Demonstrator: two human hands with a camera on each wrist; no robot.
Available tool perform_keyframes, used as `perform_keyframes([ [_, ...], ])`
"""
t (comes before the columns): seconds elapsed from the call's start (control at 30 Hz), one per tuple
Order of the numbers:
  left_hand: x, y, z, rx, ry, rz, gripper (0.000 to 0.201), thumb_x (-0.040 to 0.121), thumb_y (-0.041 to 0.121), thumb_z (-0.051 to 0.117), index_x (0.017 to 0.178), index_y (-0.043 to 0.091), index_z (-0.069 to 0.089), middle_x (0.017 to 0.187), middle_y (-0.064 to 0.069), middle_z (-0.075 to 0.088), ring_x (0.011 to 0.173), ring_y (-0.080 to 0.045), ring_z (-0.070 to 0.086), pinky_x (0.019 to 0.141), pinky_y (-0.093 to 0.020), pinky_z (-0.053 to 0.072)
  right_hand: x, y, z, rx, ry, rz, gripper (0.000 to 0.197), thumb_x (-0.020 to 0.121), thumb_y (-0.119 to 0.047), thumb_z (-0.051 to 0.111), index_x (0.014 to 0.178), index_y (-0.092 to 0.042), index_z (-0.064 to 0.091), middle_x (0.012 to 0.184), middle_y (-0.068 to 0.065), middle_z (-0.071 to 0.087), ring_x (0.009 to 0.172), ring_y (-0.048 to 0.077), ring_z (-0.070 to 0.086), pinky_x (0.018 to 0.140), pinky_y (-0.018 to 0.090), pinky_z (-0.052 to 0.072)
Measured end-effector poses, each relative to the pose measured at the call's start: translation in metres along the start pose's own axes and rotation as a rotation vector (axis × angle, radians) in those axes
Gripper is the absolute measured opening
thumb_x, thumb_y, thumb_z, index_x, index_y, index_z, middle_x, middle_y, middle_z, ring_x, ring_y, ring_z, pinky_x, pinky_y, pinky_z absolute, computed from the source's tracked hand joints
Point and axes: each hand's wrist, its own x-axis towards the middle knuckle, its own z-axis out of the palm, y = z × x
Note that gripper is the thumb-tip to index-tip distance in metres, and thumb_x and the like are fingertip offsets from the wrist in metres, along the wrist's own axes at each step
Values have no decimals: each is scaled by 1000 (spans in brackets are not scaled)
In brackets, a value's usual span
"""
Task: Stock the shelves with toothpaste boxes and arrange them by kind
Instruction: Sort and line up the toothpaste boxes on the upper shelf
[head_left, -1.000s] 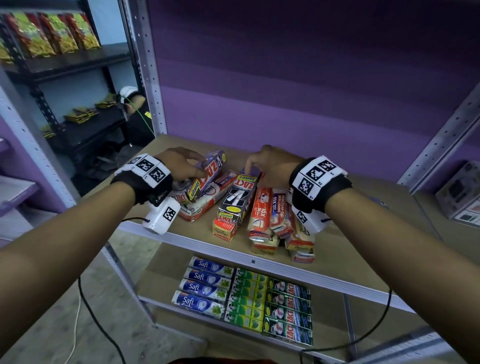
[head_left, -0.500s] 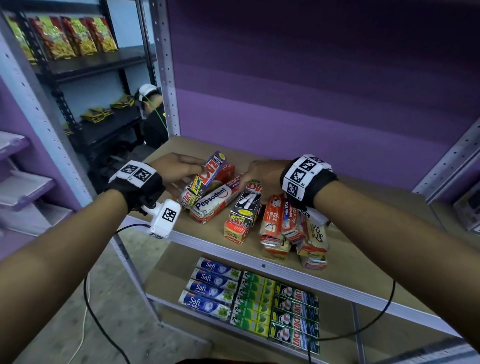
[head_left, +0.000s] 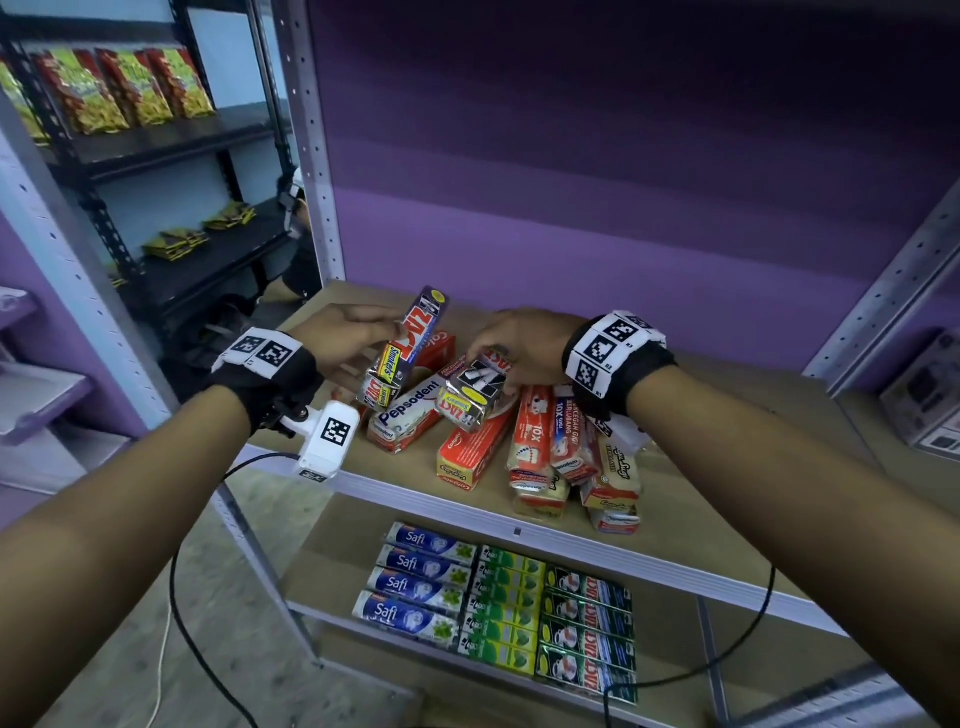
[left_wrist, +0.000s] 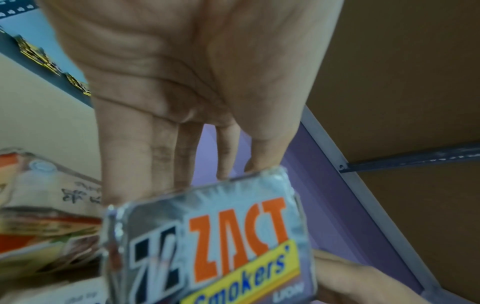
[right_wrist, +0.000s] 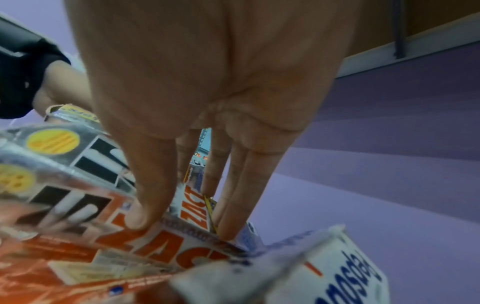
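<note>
My left hand (head_left: 363, 338) grips a purple and silver Zact Smokers pack (head_left: 405, 351), tilted with its far end raised above the pile; in the left wrist view the pack (left_wrist: 207, 246) sits between my fingers and thumb. My right hand (head_left: 519, 343) pinches the far end of a second Zact pack (head_left: 474, 391) and holds it just over the heap; thumb and fingertips clamp that pack (right_wrist: 78, 185) in the right wrist view. Beneath lie a white Pepsodent box (head_left: 410, 415), a red Colgate box (head_left: 470, 452) and several red and cream packs (head_left: 535, 447) on the wooden shelf (head_left: 701, 493).
The lower shelf carries neat rows of blue Safi boxes (head_left: 415, 582), green boxes (head_left: 506, 597) and dark Zact boxes (head_left: 587, 629). Metal uprights (head_left: 311, 156) frame the bay. A black rack with snack bags (head_left: 130, 88) stands left; a carton (head_left: 924, 395) sits right.
Both hands have lifted their Zact packs off the pile. The left pack's far end has swung upward, and a red Colgate box shows under the right one.
</note>
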Motion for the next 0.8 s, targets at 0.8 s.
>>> perform_keyframes([
  [0.8,-13,92,100,-609,-319,387,48,93,16,64,136,32,51,113,-15,70,88,-31,71,72,-45,57,-151,93,-54,791,674,226,40,90,-23,72,128,-22,61,123,-6,65,105,20,67,83,42,60],
])
